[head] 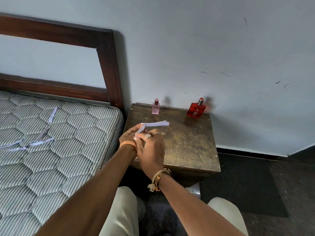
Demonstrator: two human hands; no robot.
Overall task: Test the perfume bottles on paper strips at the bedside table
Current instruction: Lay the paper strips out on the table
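Observation:
A small pink perfume bottle [155, 107] and a larger red perfume bottle [196, 109] stand upright at the back of the dark wooden bedside table [189, 145], near the wall. Both my hands meet over the table's left front part. My left hand [129, 136] pinches the bent end of a white paper strip [154, 124], which sticks out to the right above the table. My right hand [150, 149] overlaps the left and its fingertips touch the strip's lower end. Both bottles are capped and well beyond my hands.
Several more paper strips [36, 142] lie on the striped quilted mattress [51, 159] to the left. The dark wooden headboard [105, 53] stands against the pale wall. Dark floor and a mat [243, 188] lie right of the table; my knees show below.

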